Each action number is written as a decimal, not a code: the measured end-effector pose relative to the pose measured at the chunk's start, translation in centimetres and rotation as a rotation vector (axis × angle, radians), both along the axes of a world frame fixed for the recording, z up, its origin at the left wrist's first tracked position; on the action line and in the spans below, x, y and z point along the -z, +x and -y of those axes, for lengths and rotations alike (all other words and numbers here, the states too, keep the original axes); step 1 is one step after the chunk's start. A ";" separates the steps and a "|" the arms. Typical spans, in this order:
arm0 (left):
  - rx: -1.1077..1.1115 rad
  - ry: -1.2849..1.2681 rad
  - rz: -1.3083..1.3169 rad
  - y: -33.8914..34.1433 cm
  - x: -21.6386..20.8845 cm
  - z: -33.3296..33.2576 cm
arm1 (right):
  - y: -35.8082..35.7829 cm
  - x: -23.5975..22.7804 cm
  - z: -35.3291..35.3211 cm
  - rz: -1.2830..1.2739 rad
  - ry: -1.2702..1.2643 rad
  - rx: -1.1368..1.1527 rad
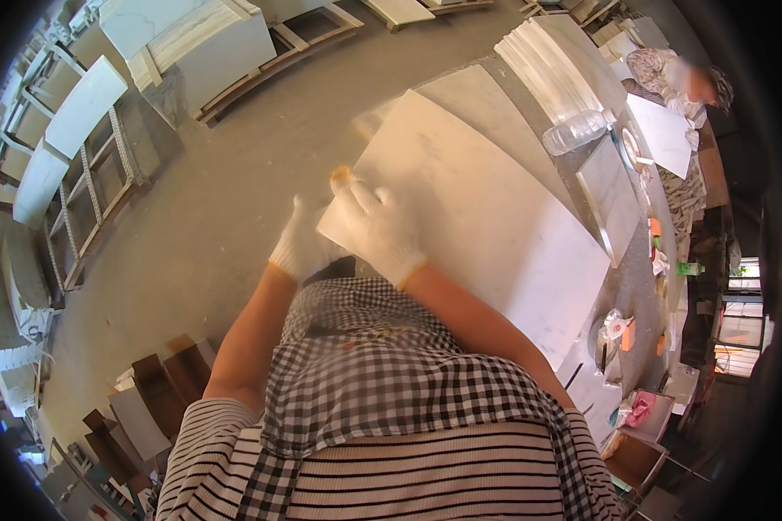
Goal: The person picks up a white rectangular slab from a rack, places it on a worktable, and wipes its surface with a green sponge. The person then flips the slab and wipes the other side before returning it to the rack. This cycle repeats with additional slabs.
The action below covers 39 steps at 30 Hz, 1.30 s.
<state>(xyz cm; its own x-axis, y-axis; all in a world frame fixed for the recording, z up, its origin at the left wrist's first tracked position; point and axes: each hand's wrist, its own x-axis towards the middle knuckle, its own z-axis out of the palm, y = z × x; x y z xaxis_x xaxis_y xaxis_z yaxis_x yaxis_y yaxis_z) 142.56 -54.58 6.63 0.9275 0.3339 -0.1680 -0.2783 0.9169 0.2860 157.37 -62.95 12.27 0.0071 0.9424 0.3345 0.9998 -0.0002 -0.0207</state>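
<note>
Both my hands wear white knit gloves with yellow cuffs. A large white marble slab (pixel 487 217) with faint grey veining lies in front of me, its near-left corner under my right hand. My right hand (pixel 378 221) rests closed over that corner and edge. A small yellow-orange patch (pixel 341 175) shows at its fingertips; whether it is a held piece or a stain on the glove I cannot tell. Just left of the corner is my left hand (pixel 302 243), thumb pointing up. Its other fingers are hidden behind the slab and right hand.
Another slab (pixel 473 91) lies beneath. To the right are a clear plastic bottle (pixel 575 132), a smaller marble piece (pixel 611 200) and a stack of slabs (pixel 552 65). A person (pixel 669 82) handles a white panel (pixel 660 135). Metal racks (pixel 91 187) stand left, cardboard boxes (pixel 156 391) lower left.
</note>
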 end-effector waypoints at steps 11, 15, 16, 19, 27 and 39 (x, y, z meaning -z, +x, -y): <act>-0.225 0.346 -0.424 -0.8 6.1 -0.8 | 0.1 -0.5 5.7 -0.212 -0.076 -0.252; -0.364 0.938 -1.060 -1.6 3.7 -0.4 | 4.3 -1.0 11.1 -0.179 0.069 0.067; -0.396 1.247 -1.256 -1.4 2.3 0.8 | 5.5 -1.2 12.5 -0.235 0.170 0.205; -0.485 2.117 -1.188 0.4 -2.8 3.6 | 9.4 -2.0 16.2 -0.095 0.165 0.486; 0.163 2.489 -0.590 9.4 -5.1 9.6 | 11.5 -1.1 19.0 0.005 0.165 0.765; 0.279 2.404 -1.657 2.0 -4.7 -3.3 | 11.9 0.1 19.1 -0.029 0.278 0.793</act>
<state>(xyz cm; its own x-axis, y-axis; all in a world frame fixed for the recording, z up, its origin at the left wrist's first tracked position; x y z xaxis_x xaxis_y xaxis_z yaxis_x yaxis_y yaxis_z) 144.53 -51.26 11.35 0.6439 0.7620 -0.0689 0.7499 -0.6464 -0.1405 169.29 -82.09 12.22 0.6446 0.5376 0.5436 0.7046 -0.6937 -0.1494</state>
